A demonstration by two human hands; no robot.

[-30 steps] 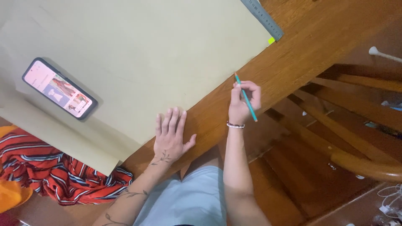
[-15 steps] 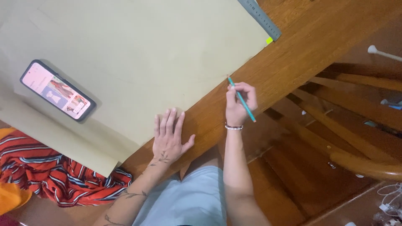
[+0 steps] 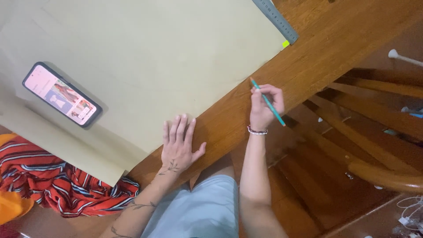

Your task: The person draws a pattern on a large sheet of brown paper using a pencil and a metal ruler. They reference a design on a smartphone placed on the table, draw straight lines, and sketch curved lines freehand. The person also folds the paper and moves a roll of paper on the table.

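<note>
a thin, light, rigid teal pencil is pinched mid-shaft by the right hand, just off the large beige paper sheet, judged floppy, pinned by the flat, spread left hand.

Your right fingers hold a teal pencil; beyond your left fingertips, tan paper; red striped cloth behind.

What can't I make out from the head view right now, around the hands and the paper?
- Ruler: its far end is cut off by the top edge.
- Phone: screen content too small to make out.
- Big sheet of paper: top and left edges run out of view.
- Pencil: middle hidden by the right hand.
- Paper's edge under the left hand: covered by its fingers.
</note>
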